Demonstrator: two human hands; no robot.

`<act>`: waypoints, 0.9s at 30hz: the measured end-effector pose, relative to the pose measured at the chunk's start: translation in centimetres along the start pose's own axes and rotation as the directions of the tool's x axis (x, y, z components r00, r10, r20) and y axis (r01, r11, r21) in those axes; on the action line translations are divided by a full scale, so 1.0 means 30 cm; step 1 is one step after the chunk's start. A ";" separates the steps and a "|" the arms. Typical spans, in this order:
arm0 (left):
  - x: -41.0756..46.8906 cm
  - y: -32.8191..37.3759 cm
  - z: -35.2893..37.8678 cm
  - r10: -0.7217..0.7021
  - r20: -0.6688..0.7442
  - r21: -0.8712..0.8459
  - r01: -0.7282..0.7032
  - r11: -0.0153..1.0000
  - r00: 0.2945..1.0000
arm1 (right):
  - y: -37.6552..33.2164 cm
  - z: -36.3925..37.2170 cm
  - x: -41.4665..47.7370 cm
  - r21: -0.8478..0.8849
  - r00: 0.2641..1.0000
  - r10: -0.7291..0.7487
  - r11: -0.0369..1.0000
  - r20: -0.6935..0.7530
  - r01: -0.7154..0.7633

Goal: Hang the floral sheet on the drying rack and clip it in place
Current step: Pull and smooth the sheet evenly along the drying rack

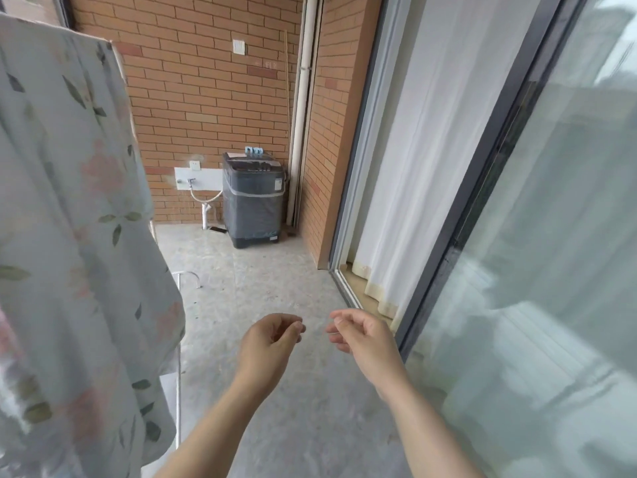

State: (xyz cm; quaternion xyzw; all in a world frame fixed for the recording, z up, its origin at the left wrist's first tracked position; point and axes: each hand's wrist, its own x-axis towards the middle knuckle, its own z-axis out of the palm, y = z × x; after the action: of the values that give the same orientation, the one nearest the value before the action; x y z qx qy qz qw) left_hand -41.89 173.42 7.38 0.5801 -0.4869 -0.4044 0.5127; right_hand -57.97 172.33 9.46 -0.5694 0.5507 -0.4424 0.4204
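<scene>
Near left, pale floral fabric sheet (69, 236) hangs draped over white metal drying rack (178, 391). Near centre, left hand (267, 343) and right hand (362, 334) apart, fingers loosely curled, holding nothing. Far, blue plastic clips (253, 151) atop grey washing machine (253, 205).

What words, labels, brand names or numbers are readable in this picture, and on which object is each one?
No text is readable here.
white sticker on the front of the washing machine: too small and blurred to read.
paper on its lid: blurred.
faint red marks on the brick wall: too blurred to read.
floral sheet: pattern only, no writing.
</scene>
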 end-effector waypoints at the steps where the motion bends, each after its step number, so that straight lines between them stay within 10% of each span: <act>1: 0.052 0.005 0.008 0.005 0.003 -0.001 -0.005 1.000 1.000 | -0.012 -0.007 0.056 -0.007 1.000 -0.014 1.000 0.001 0.014; 27: 1.339 0.011 0.341 -0.061 -0.296 0.032 0.074 0.997 0.953 | 0.099 -0.064 1.556 0.074 0.963 -0.065 0.996 0.260 0.047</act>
State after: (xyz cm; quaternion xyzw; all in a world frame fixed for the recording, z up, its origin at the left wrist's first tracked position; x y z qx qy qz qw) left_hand -43.86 132.02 7.43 0.6613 -0.3933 -0.3200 0.5528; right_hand -60.48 125.59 8.98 -0.6237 0.4588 -0.3932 0.4958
